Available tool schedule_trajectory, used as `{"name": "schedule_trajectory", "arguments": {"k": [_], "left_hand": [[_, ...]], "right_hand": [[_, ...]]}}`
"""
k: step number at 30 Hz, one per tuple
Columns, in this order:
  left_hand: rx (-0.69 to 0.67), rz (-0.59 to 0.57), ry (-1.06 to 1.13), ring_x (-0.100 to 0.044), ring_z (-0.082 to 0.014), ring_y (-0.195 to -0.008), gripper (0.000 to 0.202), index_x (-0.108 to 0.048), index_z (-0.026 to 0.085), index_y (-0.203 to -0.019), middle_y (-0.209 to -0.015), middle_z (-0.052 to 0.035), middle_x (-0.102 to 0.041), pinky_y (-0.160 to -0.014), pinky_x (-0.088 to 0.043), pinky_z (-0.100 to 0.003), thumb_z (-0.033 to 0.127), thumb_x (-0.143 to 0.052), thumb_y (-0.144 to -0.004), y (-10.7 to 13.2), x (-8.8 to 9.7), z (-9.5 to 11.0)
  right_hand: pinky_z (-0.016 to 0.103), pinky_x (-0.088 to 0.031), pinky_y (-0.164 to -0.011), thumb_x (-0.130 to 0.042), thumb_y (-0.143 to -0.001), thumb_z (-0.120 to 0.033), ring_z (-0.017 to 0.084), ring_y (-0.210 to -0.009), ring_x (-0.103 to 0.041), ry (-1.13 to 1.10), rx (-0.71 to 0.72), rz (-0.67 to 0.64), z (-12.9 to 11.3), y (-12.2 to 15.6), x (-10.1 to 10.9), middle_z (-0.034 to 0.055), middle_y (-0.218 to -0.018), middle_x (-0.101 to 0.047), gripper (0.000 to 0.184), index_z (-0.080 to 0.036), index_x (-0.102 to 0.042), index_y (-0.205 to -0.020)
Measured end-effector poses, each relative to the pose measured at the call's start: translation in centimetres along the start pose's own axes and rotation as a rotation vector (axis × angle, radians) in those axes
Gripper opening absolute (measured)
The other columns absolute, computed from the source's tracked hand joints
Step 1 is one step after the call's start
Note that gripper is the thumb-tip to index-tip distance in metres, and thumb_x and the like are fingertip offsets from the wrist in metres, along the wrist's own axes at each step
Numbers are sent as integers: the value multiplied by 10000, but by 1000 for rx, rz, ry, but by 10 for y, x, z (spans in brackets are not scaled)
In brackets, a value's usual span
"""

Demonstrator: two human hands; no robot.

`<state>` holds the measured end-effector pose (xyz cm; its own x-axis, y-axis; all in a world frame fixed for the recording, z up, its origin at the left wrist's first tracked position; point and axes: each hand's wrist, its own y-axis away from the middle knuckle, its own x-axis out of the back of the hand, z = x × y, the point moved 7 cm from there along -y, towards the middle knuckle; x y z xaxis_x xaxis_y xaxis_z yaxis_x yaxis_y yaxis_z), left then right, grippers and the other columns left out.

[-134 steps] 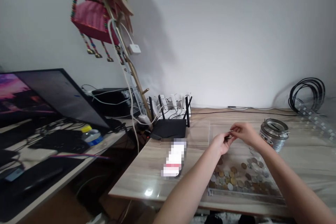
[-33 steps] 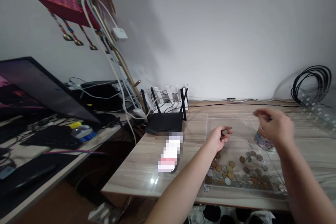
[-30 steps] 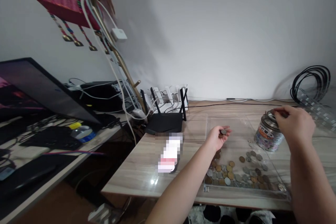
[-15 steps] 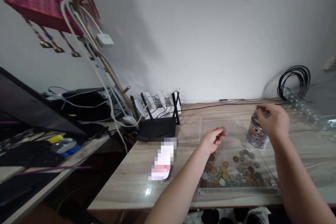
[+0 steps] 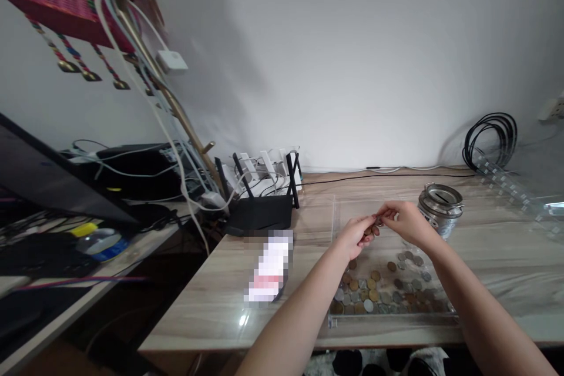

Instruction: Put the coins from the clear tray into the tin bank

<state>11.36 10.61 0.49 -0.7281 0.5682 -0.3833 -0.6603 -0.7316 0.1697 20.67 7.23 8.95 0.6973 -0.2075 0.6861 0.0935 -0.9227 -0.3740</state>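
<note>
My left hand [image 5: 358, 236] is closed around a few coins [image 5: 374, 230], held over a clear plastic tray [image 5: 333, 258]. The fingers of my right hand [image 5: 403, 220] meet it there, pinched at a coin on top of those in the left. Many loose coins [image 5: 372, 294], silver and brass-coloured, lie spread in the tray's near half, below both hands. Behind my right hand stands a metal coin bank [image 5: 440, 200], shaped like a can, with a slot in its lid and a wire clasp. My right hand and wrist hide part of its front.
A phone [image 5: 269, 267] with a blurred screen lies left of the tray. Behind it sit a black router [image 5: 259, 214] and white routers. A coiled black cable [image 5: 490, 141] leans on the wall beside a clear plastic panel [image 5: 515, 194]. A monitor [image 5: 53, 188] stands far left.
My right hand has come from the coin bank's top, leftward and down, to the coins in my left hand. The bank's slotted lid now shows. My left hand stays nearly in place.
</note>
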Motion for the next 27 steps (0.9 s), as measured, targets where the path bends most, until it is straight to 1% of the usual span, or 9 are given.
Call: {"name": "schedule_trajectory", "arguments": {"k": [2,4,7,11,15,17,19,24,27], "left_hand": [[44,2,50,-287,5,-331,230,-557,102,-751,-540,2,-507,-308,-86,-148,321,-497,-716,-1,1,-4],[68,83,117,-338,-2,-343,161,-560,87,-750,-557,-13,-526,-290,-139,-134,212,-463,-719,-3,9,-6],[80,204,210,-515,-52,-478,170,-546,70,-788,-650,-63,-585,-376,-351,-123,58,-416,-679,-3,21,-7],[56,180,236,-601,-126,-697,182,-521,55,-818,-750,-126,-615,-500,-447,-136,2,-404,-688,-1,18,-3],[15,171,197,-604,-134,-731,94,-521,61,-791,-789,-142,-619,-466,-422,-104,57,-455,-723,1,16,1],[5,174,171,-603,-113,-675,73,-521,72,-785,-803,-135,-620,-441,-403,-98,89,-487,-723,1,16,2],[-1,172,137,-590,-86,-603,108,-525,82,-813,-796,-122,-623,-415,-379,-98,124,-520,-714,0,17,1],[-78,155,81,-422,3,-375,259,-539,121,-928,-641,-24,-594,-308,-191,-102,174,-578,-677,-4,17,2],[-55,139,73,-389,7,-344,212,-559,131,-888,-594,6,-563,-297,-147,-118,181,-560,-682,-5,15,-1]], "right_hand": [[232,-391,-582,-450,-688,-247,118,-626,-534,67,-9,143,4,5,27,13,-704,-628,193,-198,-616,-773],[256,-376,-584,-443,-692,-278,138,-652,-524,236,-86,398,17,16,68,23,-734,-621,220,-215,-619,-809],[286,-334,-531,-481,-649,-340,182,-644,-498,547,-308,646,48,37,118,47,-694,-600,227,-234,-639,-772],[258,-295,-474,-509,-604,-334,160,-565,-480,593,-385,547,81,40,129,44,-652,-590,212,-240,-654,-727],[264,-324,-525,-475,-652,-347,173,-644,-497,625,-309,668,60,39,126,43,-704,-600,249,-236,-645,-797],[274,-344,-582,-433,-702,-346,174,-694,-502,603,-252,771,37,38,119,40,-766,-608,276,-236,-621,-872],[262,-356,-595,-404,-734,-345,153,-663,-507,497,-176,709,17,29,99,31,-780,-614,278,-232,-609,-884],[238,-375,-565,-439,-715,-374,133,-595,-521,181,24,44,-4,0,0,21,-690,-627,265,-218,-629,-814],[231,-376,-550,-460,-695,-353,129,-578,-521,124,20,-112,0,-2,-26,10,-637,-618,233,-213,-633,-764]]}}
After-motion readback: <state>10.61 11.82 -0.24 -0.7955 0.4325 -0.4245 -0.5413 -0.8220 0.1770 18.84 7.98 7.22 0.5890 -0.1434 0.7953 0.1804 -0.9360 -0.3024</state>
